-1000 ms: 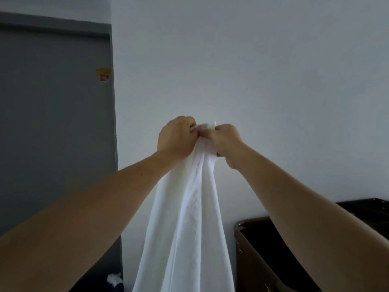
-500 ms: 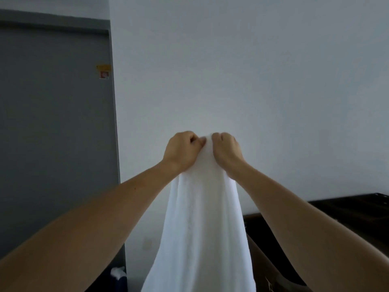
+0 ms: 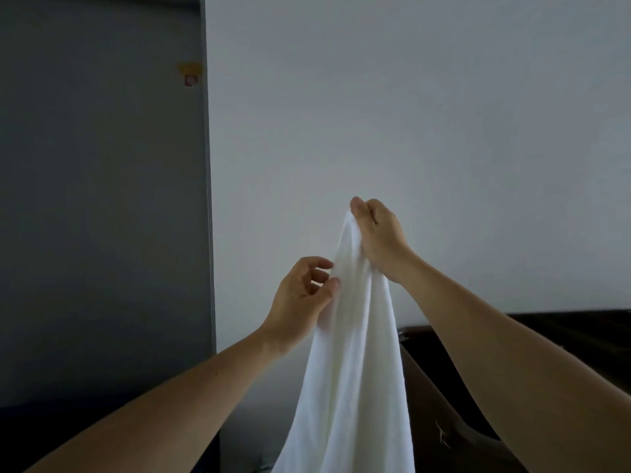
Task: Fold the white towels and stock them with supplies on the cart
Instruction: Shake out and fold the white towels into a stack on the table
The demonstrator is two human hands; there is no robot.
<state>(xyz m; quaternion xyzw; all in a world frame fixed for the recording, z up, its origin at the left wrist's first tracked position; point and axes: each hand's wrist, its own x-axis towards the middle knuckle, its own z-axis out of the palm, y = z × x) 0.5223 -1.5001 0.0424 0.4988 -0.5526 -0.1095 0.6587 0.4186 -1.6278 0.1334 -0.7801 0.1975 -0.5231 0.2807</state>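
A white towel hangs full length from the raised right hand, which is clamped on its top edge, probably so the cloth drops straight for folding. The left hand, lower and just beside it, curls its fingers at the towel's side edge; whether they pinch it is unclear. A dark bin sits below the right forearm.
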